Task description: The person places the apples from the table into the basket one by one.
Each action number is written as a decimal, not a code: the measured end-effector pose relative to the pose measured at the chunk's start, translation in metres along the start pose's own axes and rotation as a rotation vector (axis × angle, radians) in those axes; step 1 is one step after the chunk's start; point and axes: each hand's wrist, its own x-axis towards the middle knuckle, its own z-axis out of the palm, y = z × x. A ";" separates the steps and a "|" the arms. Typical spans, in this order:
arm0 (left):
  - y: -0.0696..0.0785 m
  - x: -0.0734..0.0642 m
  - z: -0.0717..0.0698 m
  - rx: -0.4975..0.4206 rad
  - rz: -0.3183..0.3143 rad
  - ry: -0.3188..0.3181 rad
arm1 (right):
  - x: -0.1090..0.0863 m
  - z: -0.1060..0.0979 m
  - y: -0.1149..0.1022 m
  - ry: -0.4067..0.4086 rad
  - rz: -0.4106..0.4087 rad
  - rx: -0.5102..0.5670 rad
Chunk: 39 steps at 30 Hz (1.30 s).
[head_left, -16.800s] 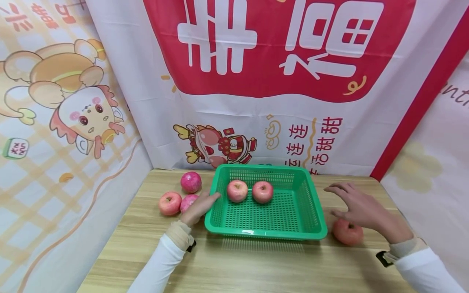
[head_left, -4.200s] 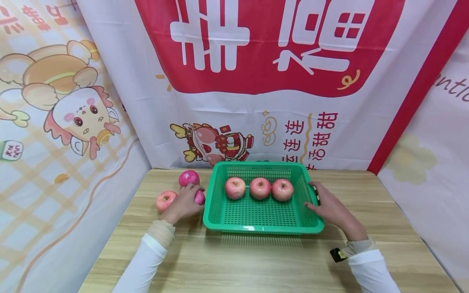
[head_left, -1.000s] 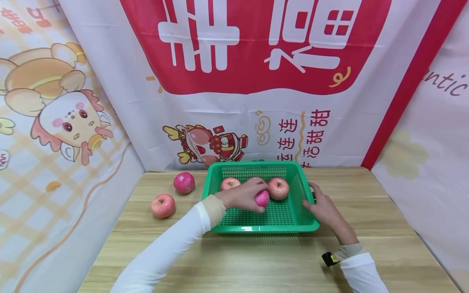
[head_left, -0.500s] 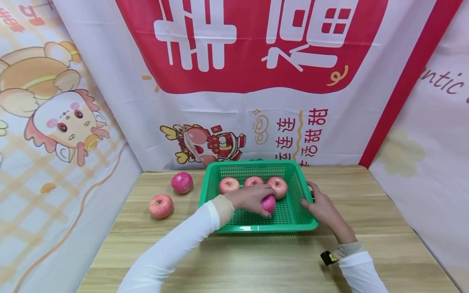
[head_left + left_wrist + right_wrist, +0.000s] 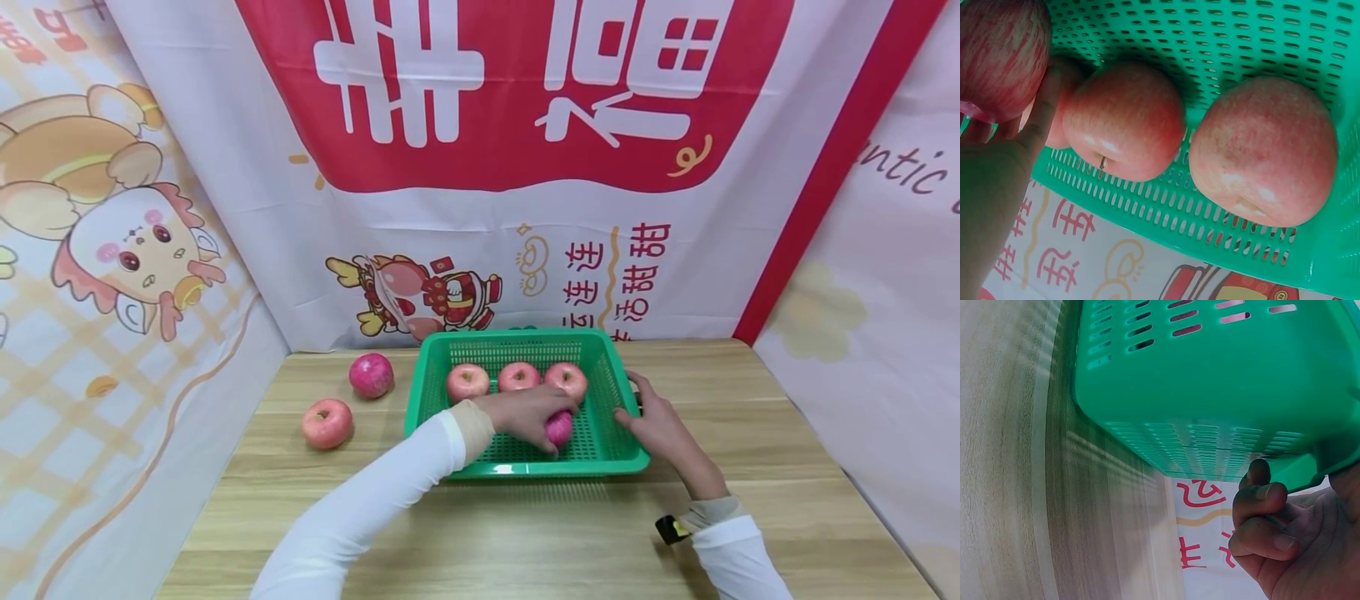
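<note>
My left hand (image 5: 525,412) reaches into the green basket (image 5: 517,470) and grips a magenta, pale-streaked red onion (image 5: 559,429). In the left wrist view the onion (image 5: 1000,56) lies against the fingers at the upper left. Behind the hand, three pink-red apples line the basket's far side: a left apple (image 5: 468,382), a middle apple (image 5: 519,377) and a right apple (image 5: 566,381), whose front the hand overlaps. My right hand (image 5: 660,425) holds the basket's right rim; in the right wrist view its fingers (image 5: 1266,540) curl below that rim.
On the wooden table (image 5: 480,542), left of the basket, sit another red onion (image 5: 371,375) near the back and one apple (image 5: 327,423) in front of it. Printed cloth (image 5: 420,217) hangs right behind the basket, with more cloth at both sides.
An apple from the table's right side has joined the two in the basket. My left hand has carried an onion from the left into the basket, lately shifting it right and nearer. My right hand keeps the rim.
</note>
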 end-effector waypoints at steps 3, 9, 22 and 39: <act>0.002 0.004 0.002 0.013 -0.011 -0.020 | 0.000 0.000 0.000 -0.004 0.002 0.001; 0.001 0.012 0.011 0.062 0.022 -0.024 | 0.000 0.000 0.000 -0.006 0.004 0.003; 0.005 0.021 0.018 0.068 0.025 0.001 | 0.001 0.001 0.000 -0.003 0.013 0.016; 0.004 0.024 0.024 0.048 0.021 0.031 | -0.001 0.001 0.000 0.014 0.013 0.021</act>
